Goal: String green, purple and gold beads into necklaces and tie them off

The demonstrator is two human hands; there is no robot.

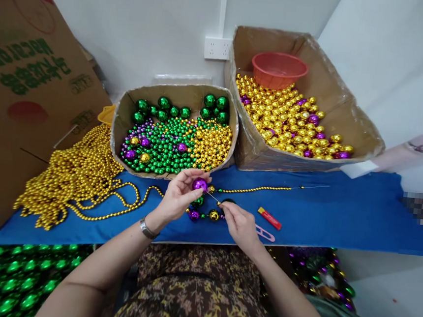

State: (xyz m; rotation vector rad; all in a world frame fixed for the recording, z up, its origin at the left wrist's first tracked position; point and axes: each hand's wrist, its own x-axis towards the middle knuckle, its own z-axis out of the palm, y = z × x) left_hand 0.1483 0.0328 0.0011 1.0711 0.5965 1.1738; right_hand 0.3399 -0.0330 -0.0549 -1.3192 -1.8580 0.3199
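Note:
My left hand (180, 194) is closed on a large shiny purple bead (200, 184), held above the front of the table. A thin pale thread runs from that bead down to my right hand (240, 225), whose thumb and fingers pinch a small gold bead (218, 203). Just under my hands lie strung beads: a purple bead (193, 214), a gold bead (214, 215) and a green bead (198, 200), with small ones between. Beyond them a string of small gold beads (264, 188) stretches right, ending in bare thread.
A low carton (114, 140) holds green, gold and purple beads. Behind it on the right, a larger carton (362, 127) contains gold balls and a red basin (278, 68). Gold bead strands (80, 171) pile at left. A red-yellow item (270, 218) and pink snips (265, 233) lie right.

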